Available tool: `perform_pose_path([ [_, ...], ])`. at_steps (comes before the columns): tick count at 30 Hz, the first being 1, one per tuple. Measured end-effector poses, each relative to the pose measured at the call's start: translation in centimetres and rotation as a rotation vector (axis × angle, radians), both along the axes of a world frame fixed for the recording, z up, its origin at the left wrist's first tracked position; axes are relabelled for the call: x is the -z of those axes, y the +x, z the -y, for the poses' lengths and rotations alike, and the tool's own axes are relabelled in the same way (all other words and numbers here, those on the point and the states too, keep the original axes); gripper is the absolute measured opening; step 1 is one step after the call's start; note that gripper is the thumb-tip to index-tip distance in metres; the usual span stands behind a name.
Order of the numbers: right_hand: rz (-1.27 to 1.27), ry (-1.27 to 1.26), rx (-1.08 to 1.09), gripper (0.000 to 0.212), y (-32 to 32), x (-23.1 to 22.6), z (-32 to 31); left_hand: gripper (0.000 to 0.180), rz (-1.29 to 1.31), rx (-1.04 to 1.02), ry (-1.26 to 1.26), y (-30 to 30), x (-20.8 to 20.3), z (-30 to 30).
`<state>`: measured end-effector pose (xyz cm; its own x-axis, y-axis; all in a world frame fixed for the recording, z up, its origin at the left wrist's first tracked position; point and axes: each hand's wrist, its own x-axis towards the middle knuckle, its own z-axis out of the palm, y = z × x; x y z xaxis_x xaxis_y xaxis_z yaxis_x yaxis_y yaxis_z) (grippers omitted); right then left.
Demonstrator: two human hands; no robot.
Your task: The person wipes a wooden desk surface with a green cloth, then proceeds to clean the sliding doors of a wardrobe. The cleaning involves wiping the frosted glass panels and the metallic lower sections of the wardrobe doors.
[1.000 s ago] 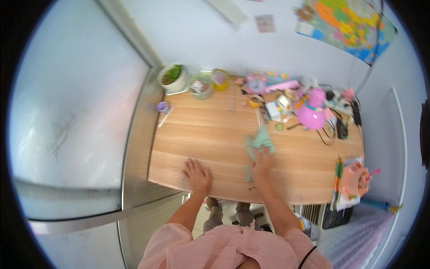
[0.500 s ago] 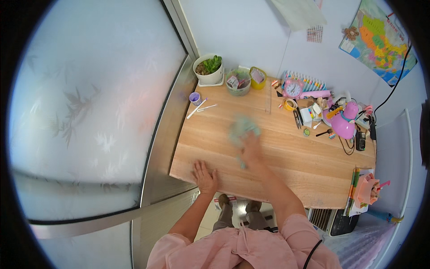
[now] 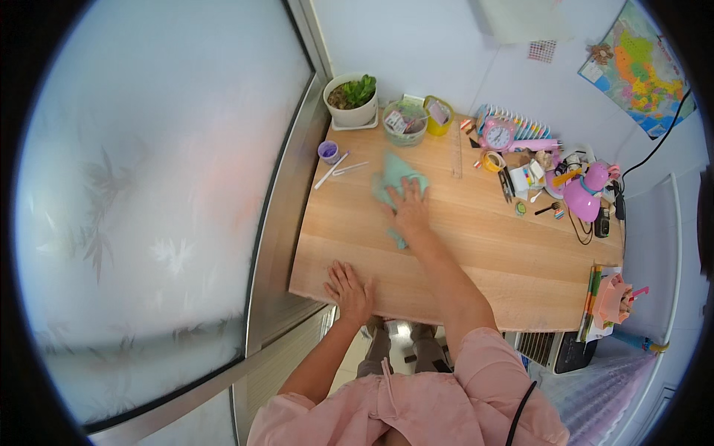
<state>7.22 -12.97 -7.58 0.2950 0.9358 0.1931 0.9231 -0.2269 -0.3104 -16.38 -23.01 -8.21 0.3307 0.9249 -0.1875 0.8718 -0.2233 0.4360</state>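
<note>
A pale green cloth point(image 3: 398, 171) lies crumpled on the wooden desk point(image 3: 342, 241), left of its middle. My right hand point(image 3: 410, 208) holds it down against the wood, fingers slightly apart on top; a loose end of the cloth shows beside my wrist. At the desk's near left edge, my left hand point(image 3: 354, 299) rests palm down with its fingers spread and nothing in it. Beyond the cloth to the left are a small purple-and-white cup point(image 3: 328, 152) and two thin white sticks point(image 3: 332, 172).
Along the back stand a potted plant point(image 3: 353, 100), a clear tub point(image 3: 405, 124) and a yellow container point(image 3: 438, 115). At right are a pink clock point(image 3: 496, 134), a pink lamp point(image 3: 584, 195), cables and small items. A frosted glass panel point(image 3: 163, 186) borders the left side.
My right hand and the cloth have shifted slightly left and away from me, and now show less blur. My left hand stays at the near edge. The whole view has tilted a little.
</note>
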Motion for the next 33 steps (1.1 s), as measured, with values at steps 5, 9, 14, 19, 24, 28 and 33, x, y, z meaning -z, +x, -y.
perform_pose_path([
  [5,-0.027,-0.092,-0.567,0.049,-11.1,-0.9,8.2,0.059,0.535,-0.116,0.15,-4.5,-0.2,1.6],
  [9,-0.367,0.04,-0.636,0.043,-12.2,1.2,11.9,0.054,0.673,-0.259,0.145,-6.4,-1.5,3.7],
  [14,-1.446,-0.206,-0.282,0.044,-15.9,-6.1,8.7,0.057,0.815,-0.287,0.246,-5.6,-7.0,1.8],
  [19,-1.844,-0.094,-0.211,0.053,-21.5,-3.7,6.7,0.066,0.938,-0.283,0.118,-5.5,-8.1,-2.6],
  [24,-0.817,0.269,-0.042,0.045,-14.8,1.3,9.6,0.077,0.135,-0.022,0.021,-5.4,-0.7,-4.9],
  [28,-0.268,0.254,0.064,0.047,-1.1,2.2,20.5,0.071,-0.145,0.061,0.01,-3.0,-1.6,-3.8],
  [33,-0.029,-0.009,0.293,0.045,4.8,1.0,31.7,0.061,-0.134,0.067,0.202,1.7,-1.3,-9.9],
])
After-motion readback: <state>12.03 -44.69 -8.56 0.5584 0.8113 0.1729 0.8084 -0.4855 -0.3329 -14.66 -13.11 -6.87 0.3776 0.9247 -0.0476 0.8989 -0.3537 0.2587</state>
